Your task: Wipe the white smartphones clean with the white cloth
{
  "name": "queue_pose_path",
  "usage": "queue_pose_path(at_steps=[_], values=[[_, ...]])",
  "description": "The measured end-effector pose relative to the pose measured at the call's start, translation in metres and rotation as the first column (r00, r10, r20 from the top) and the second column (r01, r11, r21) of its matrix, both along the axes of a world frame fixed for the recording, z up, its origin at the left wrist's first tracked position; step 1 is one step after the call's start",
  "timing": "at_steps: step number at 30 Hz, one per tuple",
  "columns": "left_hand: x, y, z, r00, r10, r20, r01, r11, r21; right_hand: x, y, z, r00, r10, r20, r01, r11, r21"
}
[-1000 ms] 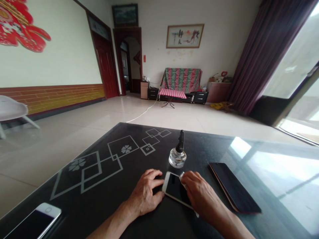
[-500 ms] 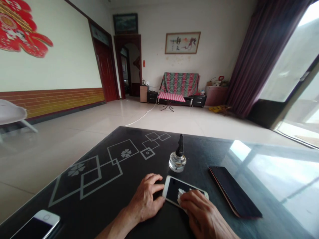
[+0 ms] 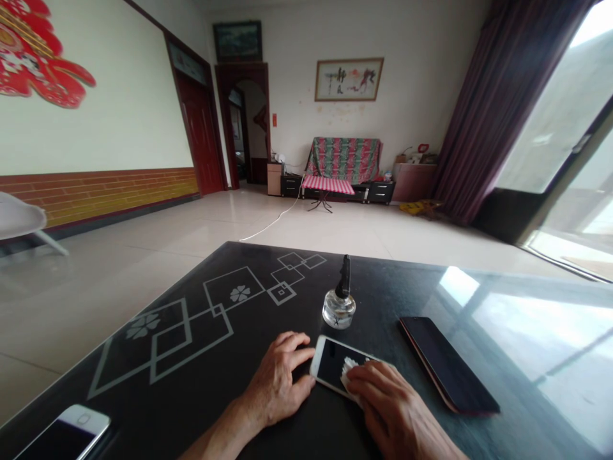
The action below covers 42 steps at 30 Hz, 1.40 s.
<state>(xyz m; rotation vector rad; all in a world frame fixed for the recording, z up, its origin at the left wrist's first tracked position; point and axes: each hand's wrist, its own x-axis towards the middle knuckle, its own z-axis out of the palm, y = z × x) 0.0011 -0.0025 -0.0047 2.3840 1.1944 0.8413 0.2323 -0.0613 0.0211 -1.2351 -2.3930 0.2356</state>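
A white smartphone (image 3: 331,361) with a dark screen lies flat on the black table (image 3: 191,409). My left hand (image 3: 280,380) rests at its left end, fingers apart, fingertips against the phone's edge. Over the right part of the screen, my right hand (image 3: 390,399) presses down a crumpled white tissue (image 3: 348,369), its fingers closed on it. Much of the tissue and the phone's right end are hidden under that hand. Just beyond the phone stands a clear glass bottle (image 3: 339,311) with a black spray top, holding clear liquid.
To the right lies a larger dark phone (image 3: 447,364) with a reddish edge. A second white phone (image 3: 67,434) is at the lower left, partly out of frame. Past the table are a pale chair (image 3: 22,217) and a small table with a checked cloth (image 3: 328,185).
My right hand has shifted very slightly on the screen with the tissue. My left hand stays at the phone's left end. The whole view has moved a little.
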Motion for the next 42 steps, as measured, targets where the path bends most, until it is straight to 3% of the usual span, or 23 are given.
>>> queue_pose_path(at_steps=[19,27,38,42], values=[[0.000,0.001,0.000,0.999,-0.024,-0.038,0.024,1.000,0.006,0.020,0.020,-0.006,0.997,-0.083,0.007,0.082,0.993,0.087],[0.001,0.000,0.004,0.998,-0.008,-0.063,0.008,1.000,-0.010,0.019,0.014,0.001,0.993,-0.113,0.016,0.113,0.994,0.005],[0.000,0.000,0.003,0.998,-0.019,-0.067,0.018,1.000,-0.016,0.007,-0.002,0.007,0.999,-0.024,-0.043,0.018,0.992,-0.128],[0.000,0.002,-0.001,0.997,-0.021,-0.068,0.020,1.000,-0.006,0.012,0.004,0.005,0.998,0.003,-0.063,-0.010,0.994,-0.106]])
